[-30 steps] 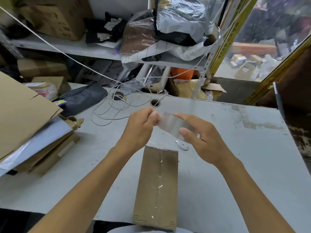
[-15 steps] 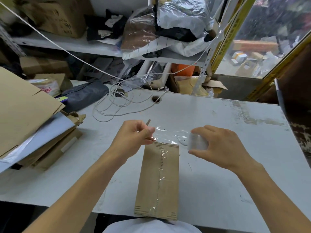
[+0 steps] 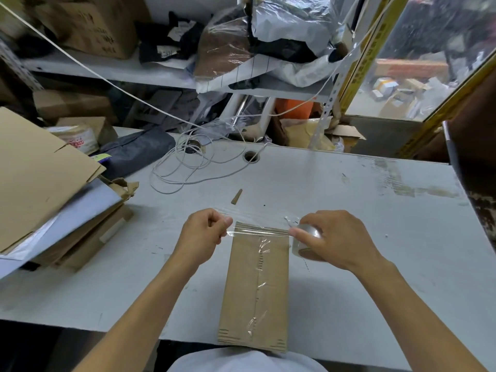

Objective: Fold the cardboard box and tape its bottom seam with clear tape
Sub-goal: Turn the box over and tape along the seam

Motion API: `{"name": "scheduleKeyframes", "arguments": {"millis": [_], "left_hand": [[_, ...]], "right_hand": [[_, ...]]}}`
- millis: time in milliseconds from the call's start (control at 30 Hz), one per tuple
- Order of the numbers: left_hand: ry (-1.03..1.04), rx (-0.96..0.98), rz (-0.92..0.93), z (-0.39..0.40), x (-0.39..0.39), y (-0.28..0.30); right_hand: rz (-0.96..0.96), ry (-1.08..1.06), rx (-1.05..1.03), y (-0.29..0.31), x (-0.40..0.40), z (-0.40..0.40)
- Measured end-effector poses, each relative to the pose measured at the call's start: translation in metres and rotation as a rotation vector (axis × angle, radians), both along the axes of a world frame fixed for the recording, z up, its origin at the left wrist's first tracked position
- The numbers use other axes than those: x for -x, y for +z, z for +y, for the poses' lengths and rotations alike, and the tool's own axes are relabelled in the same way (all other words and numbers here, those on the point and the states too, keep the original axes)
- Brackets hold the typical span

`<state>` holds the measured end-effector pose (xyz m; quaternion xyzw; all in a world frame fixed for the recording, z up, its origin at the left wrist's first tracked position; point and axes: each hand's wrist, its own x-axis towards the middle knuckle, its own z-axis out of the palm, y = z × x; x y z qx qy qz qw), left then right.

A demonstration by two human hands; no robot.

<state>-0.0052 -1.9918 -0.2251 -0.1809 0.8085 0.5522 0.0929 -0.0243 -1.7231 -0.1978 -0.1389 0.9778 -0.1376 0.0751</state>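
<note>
A folded brown cardboard box (image 3: 256,288) stands on the white table (image 3: 362,237) right in front of me, its long seam covered by a strip of clear tape. My left hand (image 3: 202,234) pinches the free end of the tape at the box's far left corner. My right hand (image 3: 332,240) grips the clear tape roll (image 3: 306,241) beside the far right corner. Between them a stretched tape strip (image 3: 259,231) runs across the box's far edge, at or just above the cardboard.
Flattened cardboard sheets (image 3: 40,183) are stacked at the table's left. A coiled white cord (image 3: 185,167) and a small cardboard scrap (image 3: 236,196) lie beyond the box. Cluttered shelves with bags and boxes stand behind the table. Bare tabletop lies to the right.
Both hands came down from above the table to the box's far edge and moved apart, pulling the tape out into a strip across that edge.
</note>
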Motion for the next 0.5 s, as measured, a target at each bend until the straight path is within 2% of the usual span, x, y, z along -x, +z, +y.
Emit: {"name": "scheduleKeyframes", "arguments": {"millis": [367,500], "left_hand": [[0.036,-0.021,-0.002,-0.003,0.004,-0.017],[0.060,-0.086,-0.025,0.000,0.003,-0.024]], "right_hand": [[-0.020,-0.005,-0.017,-0.009,0.009,-0.008],[-0.066,-0.044,0.065,-0.015,0.010,-0.007]]}}
